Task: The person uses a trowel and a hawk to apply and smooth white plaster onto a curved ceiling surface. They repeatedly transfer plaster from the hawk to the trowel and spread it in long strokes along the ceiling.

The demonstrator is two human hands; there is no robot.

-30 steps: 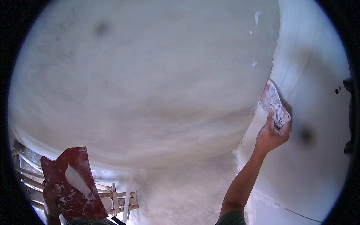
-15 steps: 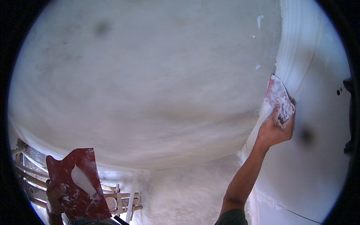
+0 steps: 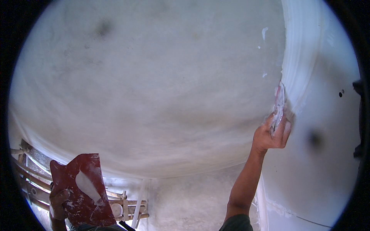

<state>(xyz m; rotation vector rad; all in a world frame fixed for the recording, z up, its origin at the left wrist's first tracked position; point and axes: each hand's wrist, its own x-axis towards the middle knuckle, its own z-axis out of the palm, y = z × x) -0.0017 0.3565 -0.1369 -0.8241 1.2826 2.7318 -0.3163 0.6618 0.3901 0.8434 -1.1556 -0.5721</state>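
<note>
Nothing readable is showing.
No letters, numbers, labels or signs are standing out legibly on the red board (image 3: 73, 204), the scraper (image 3: 280, 103), the broad grey surface (image 3: 162, 81) or the white surface (image 3: 323, 169) to its right; the smears and dark spots are forming no legible characters.

From where I stand, there's open room across the broad grey surface (image 3: 154, 84), between the right grip (image 3: 273, 133) and the red board (image 3: 81, 192) in the left grip (image 3: 58, 204). The white panel (image 3: 327, 173) walls off the right side; low on the left, wooden poles (image 3: 125, 206) crowd the space beyond the board.
</note>
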